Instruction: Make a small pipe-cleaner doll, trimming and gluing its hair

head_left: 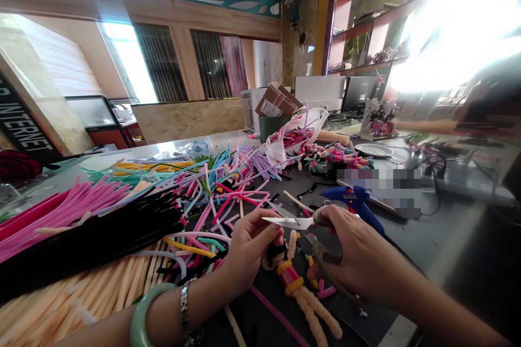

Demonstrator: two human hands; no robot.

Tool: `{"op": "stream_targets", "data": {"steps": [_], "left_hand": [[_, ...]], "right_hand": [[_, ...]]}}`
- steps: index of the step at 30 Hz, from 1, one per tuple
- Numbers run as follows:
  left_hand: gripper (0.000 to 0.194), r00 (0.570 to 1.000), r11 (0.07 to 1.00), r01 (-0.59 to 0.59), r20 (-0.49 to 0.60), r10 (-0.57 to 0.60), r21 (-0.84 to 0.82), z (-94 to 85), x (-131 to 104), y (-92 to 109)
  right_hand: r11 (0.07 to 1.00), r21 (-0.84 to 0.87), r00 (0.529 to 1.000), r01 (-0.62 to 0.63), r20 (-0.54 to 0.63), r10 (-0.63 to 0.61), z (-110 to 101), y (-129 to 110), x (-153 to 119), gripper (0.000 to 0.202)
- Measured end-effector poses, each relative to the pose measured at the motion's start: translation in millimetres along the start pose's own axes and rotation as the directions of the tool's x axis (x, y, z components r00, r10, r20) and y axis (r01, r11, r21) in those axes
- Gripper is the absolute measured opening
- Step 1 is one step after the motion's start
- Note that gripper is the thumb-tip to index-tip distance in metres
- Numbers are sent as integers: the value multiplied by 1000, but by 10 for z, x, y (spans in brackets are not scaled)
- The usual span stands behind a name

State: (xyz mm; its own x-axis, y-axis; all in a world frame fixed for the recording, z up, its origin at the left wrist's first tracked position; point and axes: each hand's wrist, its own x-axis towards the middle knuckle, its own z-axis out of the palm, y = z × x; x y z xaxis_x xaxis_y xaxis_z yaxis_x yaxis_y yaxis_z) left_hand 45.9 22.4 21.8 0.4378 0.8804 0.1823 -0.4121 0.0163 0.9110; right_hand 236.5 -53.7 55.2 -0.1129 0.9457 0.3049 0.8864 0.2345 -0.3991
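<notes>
My right hand grips a pair of scissors by its dark handles, with the blades apart and pointing left. Close to the blade tips, my left hand has thumb and fingers pinched together; whatever lies between them is hidden. Just below these fingertips is a pipe cleaner doll with a pink body, yellow bands, peach limbs and something black at its head. My left fingers partly cover the head. Short pink pipe cleaner offcuts lie beside the doll on the dark table.
A blue glue gun with a red light rests beyond my right hand. Bundles of black, pink and peach pipe cleaners cover the left side. Behind are a plastic bag, finished dolls and a white plate.
</notes>
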Motion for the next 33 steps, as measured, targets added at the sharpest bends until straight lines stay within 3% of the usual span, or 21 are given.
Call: {"op": "stream_targets", "data": {"steps": [20,33], "left_hand": [[21,998,996,11,-64,-17,-89,51,3,21],[12,1000,998,2,-25,-3,-60,22,-8,-3]], "right_hand": [[978,-188,979,86,-164,-118,78,120,34,42],[954,-257,948,154,-233,-215,91,203,56,30]]}}
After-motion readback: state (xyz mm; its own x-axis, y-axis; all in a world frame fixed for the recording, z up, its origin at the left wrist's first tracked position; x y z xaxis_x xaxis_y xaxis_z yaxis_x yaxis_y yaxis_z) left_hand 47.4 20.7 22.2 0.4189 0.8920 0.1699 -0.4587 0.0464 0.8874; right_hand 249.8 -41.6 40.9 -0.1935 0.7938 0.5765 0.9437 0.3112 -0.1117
